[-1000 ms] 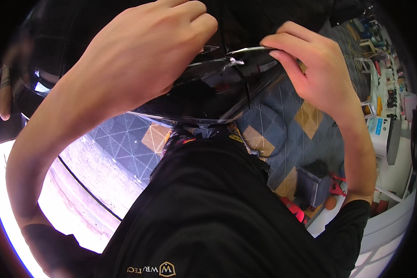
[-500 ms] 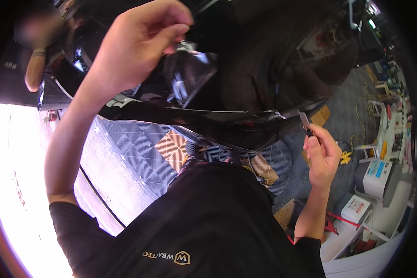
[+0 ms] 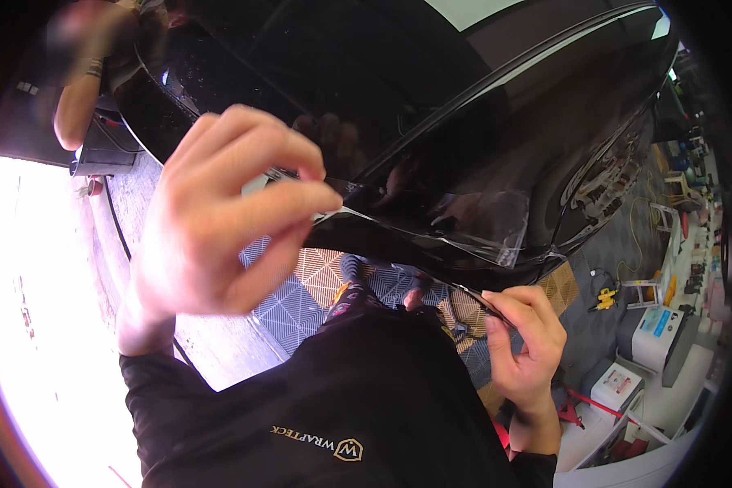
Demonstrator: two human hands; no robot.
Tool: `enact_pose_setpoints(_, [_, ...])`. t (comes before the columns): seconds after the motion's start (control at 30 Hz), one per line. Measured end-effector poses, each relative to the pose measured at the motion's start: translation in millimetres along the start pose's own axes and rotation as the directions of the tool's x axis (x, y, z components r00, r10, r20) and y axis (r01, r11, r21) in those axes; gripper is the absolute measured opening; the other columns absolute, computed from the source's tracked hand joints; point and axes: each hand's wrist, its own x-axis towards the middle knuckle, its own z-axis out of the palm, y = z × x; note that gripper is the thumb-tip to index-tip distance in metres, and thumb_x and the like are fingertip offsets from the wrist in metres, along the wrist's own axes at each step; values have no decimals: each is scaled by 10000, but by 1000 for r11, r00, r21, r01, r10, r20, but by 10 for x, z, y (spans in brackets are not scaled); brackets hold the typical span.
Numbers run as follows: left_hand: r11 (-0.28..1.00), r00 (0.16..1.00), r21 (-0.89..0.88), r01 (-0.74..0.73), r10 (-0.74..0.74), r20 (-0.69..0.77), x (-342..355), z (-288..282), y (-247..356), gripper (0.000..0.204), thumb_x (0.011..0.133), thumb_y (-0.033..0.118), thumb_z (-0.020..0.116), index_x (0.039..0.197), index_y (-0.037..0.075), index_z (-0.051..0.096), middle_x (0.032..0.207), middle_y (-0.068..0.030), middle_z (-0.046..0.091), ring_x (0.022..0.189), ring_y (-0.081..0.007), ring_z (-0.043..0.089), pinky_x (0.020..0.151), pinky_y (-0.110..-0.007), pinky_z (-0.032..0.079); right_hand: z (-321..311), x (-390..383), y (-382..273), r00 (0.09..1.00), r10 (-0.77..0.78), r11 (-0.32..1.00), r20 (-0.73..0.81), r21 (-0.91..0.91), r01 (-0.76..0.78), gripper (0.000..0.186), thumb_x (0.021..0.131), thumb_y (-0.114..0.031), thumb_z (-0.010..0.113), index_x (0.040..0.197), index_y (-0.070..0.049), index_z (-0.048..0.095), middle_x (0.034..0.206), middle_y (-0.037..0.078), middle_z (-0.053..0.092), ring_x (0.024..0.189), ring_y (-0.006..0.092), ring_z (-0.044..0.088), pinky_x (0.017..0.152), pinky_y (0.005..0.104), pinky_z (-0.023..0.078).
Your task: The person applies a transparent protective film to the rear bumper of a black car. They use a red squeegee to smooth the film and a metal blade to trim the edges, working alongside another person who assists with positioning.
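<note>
My left hand point(image 3: 236, 215), slightly blurred, pinches the edge of a clear film point(image 3: 484, 228) with thumb and forefinger. From its fingertips the film stretches as a thin strand to the right, then spreads out over a glossy black car panel point(image 3: 317, 73). Below the panel's near edge, my right hand point(image 3: 529, 342) is closed on a slim cutter knife point(image 3: 480, 301). The knife's tip points up and to the left, close to the lower edge of the panel. I cannot tell whether it touches the panel.
Another person's forearm point(image 3: 77, 110) is at the far left, beside the car. Patterned floor tiles point(image 3: 281, 317) lie under my feet. At right are a yellow tool point(image 3: 604, 298) on the floor, a small ladder point(image 3: 647, 293) and white-and-grey boxes point(image 3: 657, 333).
My left hand has come down and nearer, drawing the film's edge with it. My right hand has moved left and down with the knife. The view has shifted, showing more of the car's right side.
</note>
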Motion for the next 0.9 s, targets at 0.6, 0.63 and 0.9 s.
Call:
enact_pose_setpoints(0.6, [998, 1000, 54, -21, 22, -14, -295, 405, 122, 559, 944, 569, 754, 1127, 41, 790, 1099, -111, 692, 1092, -305, 659, 923, -470, 447, 235, 651, -539, 992, -50, 954, 116, -287, 81, 270, 856, 140, 726, 1102, 38, 771, 954, 132, 686, 739, 219, 678, 657, 302, 533])
enact_pose_setpoints(0.63, [998, 999, 56, -25, 27, -30, -309, 410, 101, 558, 946, 566, 753, 1130, 41, 791, 1105, -109, 694, 1094, -304, 659, 928, -471, 444, 241, 670, -544, 992, -45, 955, 120, -287, 78, 265, 856, 141, 725, 1097, 39, 770, 949, 133, 683, 739, 222, 679, 658, 303, 534])
enact_pose_setpoints(0.9, [997, 997, 72, -38, 43, -70, -403, 501, 100, 517, 979, 547, 731, 1158, 67, 801, 1105, -91, 696, 1104, -286, 660, 952, -471, 430, 256, 767, -578, 984, -57, 947, 168, -302, 106, 284, 828, 146, 711, 1086, 43, 772, 937, 135, 678, 757, 234, 692, 672, 311, 542])
